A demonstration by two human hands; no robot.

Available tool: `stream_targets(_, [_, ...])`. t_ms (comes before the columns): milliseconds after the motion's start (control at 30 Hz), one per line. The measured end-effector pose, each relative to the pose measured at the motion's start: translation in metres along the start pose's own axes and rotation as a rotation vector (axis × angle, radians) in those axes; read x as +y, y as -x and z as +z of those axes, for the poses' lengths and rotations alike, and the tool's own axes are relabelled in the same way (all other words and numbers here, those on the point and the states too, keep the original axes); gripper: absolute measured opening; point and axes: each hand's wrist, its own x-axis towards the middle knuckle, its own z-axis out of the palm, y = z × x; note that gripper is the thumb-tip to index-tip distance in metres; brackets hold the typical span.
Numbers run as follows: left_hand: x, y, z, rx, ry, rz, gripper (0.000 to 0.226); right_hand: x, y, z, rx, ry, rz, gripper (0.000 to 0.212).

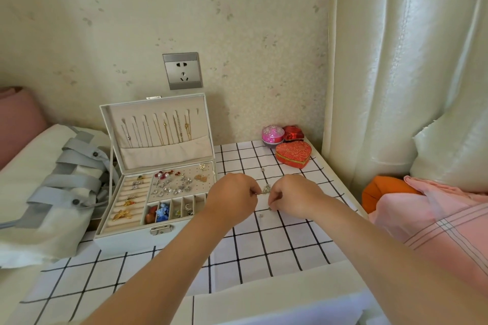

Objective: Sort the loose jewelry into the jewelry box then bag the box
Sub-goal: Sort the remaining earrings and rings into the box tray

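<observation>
The white jewelry box (124,239) stands open at the table's left, with chains hung in its lid and rings, earrings and charms in its trays. My left hand (232,199) and my right hand (295,196) meet over the checked cloth to the right of the box, fingers curled. Both pinch at a small sparkly earring (266,189) between them. My right fingertips also touch a tiny dark piece (270,209). Two more small studs lie loose, one (261,215) nearer me and one (263,169) farther back.
A white bag with grey straps (66,174) lies left of the box. A red heart-shaped box (293,153), a pink round box (273,134) and a small red box (293,132) sit at the back right. A padded headboard (396,66) and pink bedding (435,219) stand right.
</observation>
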Motion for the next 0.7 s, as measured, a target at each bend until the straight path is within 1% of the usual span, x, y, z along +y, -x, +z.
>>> stream_targets(67, [-0.002, 0.0, -0.004, 0.015, 0.023, -0.005, 0.026, -0.005, -0.001, -0.001, 0.022, -0.051, -0.003, 0.004])
stream_targets(167, [-0.008, 0.001, -0.013, 0.043, 0.058, -0.017, 0.021, -0.018, -0.004, -0.007, 0.055, -0.251, -0.002, 0.011])
stream_targets(300, [-0.024, 0.007, -0.029, 0.093, 0.182, -0.049, 0.013, -0.044, -0.01, -0.015, 0.13, -0.445, -0.026, 0.003])
stream_targets(333, [-0.029, 0.008, -0.033, 0.105, 0.21, -0.056, 0.011, -0.051, -0.012, -0.017, 0.153, -0.471, -0.047, 0.001])
stream_targets(500, [-0.054, 0.016, -0.051, 0.171, 0.387, -0.06, 0.009, -0.085, -0.022, -0.021, 0.179, -0.525, -0.173, 0.008])
stream_targets(600, [-0.07, 0.021, -0.063, 0.179, 0.546, -0.114, 0.009, -0.104, -0.029, -0.021, 0.196, -0.547, -0.22, 0.011])
stream_targets(700, [-0.084, 0.026, -0.073, 0.194, 0.677, -0.152, 0.012, -0.122, -0.033, -0.023, 0.177, -0.57, -0.256, 0.013])
